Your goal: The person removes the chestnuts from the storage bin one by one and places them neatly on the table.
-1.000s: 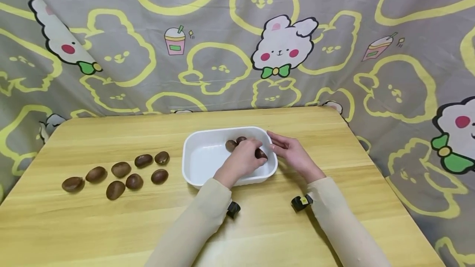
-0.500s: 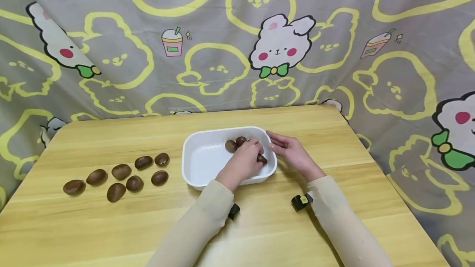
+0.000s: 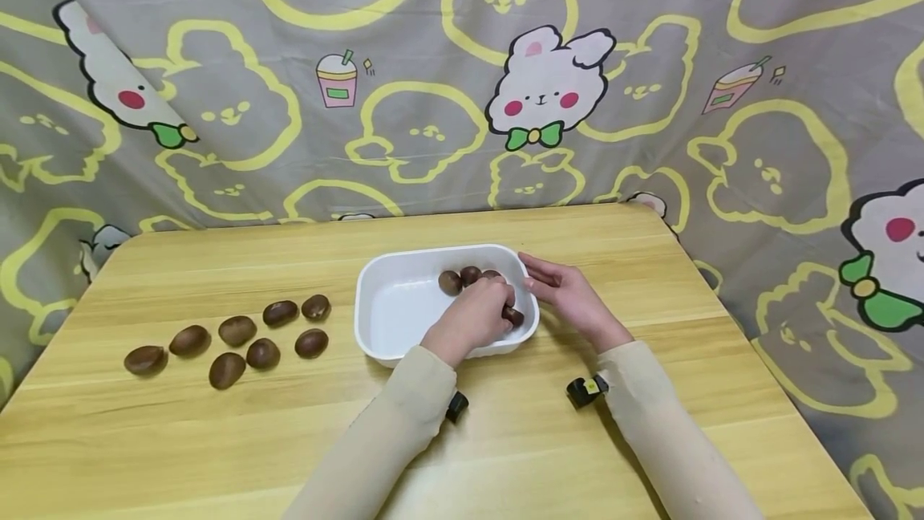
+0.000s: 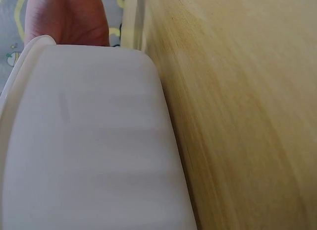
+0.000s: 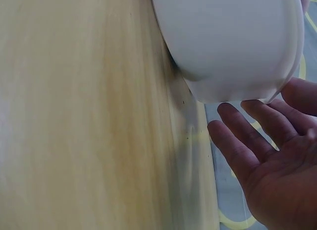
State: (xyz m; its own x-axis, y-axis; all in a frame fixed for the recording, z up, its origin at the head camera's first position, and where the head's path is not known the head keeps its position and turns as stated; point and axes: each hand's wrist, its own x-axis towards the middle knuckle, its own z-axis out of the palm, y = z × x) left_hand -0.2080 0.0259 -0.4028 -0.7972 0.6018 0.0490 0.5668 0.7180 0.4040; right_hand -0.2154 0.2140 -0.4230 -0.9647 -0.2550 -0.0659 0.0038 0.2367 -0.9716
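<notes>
Our left hand point(image 3: 471, 316) is inside the white tray point(image 3: 395, 313), fingertips hidden—we can't tell whether it pinches. Our right hand point(image 3: 575, 300), fingers extended, meets the tray's end. At least four chestnuts point(image 3: 450, 283) are in; eight loose chestnuts point(image 3: 237, 331) lie leftward of both hands.

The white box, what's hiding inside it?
Inside the white box are brown chestnuts, toward its right end; at least four show. The left hand reaches in there, so whatever lies under it is covered and can't be seen.
</notes>
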